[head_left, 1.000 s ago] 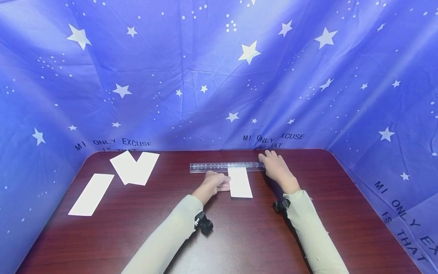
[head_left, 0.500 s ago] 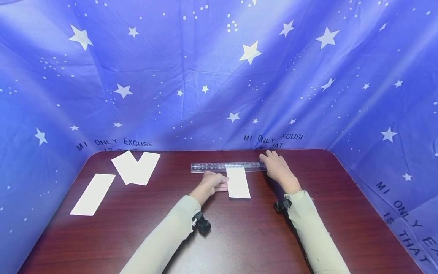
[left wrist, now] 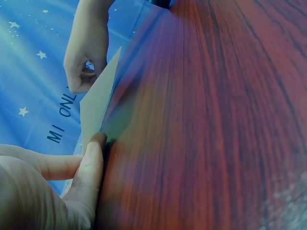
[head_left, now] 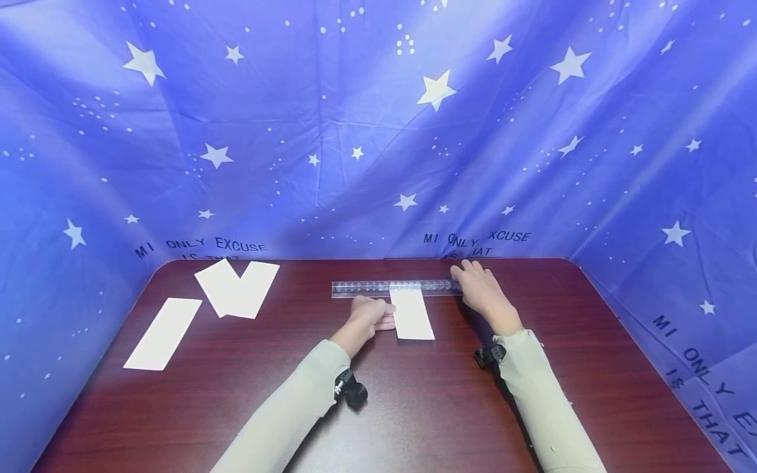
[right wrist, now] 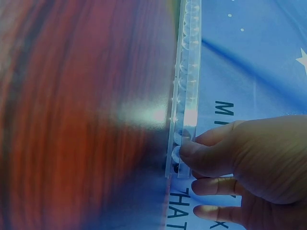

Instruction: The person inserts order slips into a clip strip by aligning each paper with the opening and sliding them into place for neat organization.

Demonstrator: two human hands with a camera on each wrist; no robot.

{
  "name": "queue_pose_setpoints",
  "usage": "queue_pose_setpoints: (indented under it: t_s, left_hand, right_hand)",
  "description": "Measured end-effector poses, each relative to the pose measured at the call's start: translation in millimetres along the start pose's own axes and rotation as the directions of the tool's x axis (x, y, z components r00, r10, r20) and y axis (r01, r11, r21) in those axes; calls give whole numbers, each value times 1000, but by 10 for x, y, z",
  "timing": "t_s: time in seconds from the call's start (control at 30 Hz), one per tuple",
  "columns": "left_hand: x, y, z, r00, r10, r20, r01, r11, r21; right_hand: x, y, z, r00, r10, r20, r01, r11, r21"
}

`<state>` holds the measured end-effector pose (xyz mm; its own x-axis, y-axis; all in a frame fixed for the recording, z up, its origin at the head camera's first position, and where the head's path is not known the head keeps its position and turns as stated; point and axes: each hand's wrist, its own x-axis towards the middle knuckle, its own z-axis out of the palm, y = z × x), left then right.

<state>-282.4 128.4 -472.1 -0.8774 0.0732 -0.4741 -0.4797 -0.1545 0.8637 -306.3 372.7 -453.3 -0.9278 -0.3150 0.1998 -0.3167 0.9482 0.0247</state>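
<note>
A clear plastic strip [head_left: 367, 287] with a row of round shapes along it lies crosswise near the back of the table. My right hand [head_left: 481, 293] pinches its right end between thumb and fingers; in the right wrist view the thumb presses on the strip [right wrist: 188, 72]. In front of the strip, a white card [head_left: 412, 315] has its far edge at the row of round shapes. The left edge of this card is pinched by my left hand [head_left: 368, 316]. From the left wrist, the card [left wrist: 98, 103] appears tilted up off the table, its near side between thumb and fingers.
At the left of the dark red wooden table [head_left: 414, 420] lie two overlapping white cards [head_left: 254, 289] and a separate white card [head_left: 162, 334]. A blue star-printed cloth [head_left: 331, 131] rises behind the table's back edge and along both sides.
The card in my left hand has shifted slightly left along the strip. The right hand stays on the strip's end, and the head view has turned a little.
</note>
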Motion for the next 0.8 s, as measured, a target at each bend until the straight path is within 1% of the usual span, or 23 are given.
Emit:
queue_pose_setpoints:
  t_s: [0.13, 0.4, 0.5, 0.8]
  left_hand:
    - [-4, 4, -7, 1000, 1, 6, -2, 1000, 11]
    - [46, -1, -45, 999, -13, 48, 13, 1000, 6]
    - [40, -1, -43, 999, -15, 41, 14, 1000, 13]
    - [-7, 2, -21, 1000, 5, -21, -5, 1000, -6]
  right_hand:
    - [-4, 4, 5, 1000, 1, -4, -1, 1000, -2]
    - [2, 8, 12, 1000, -1, -11, 1, 1000, -5]
    - [3, 5, 11, 1000, -5, -13, 5, 1000, -6]
    - [-2, -2, 10, 1000, -2, -15, 2, 1000, -6]
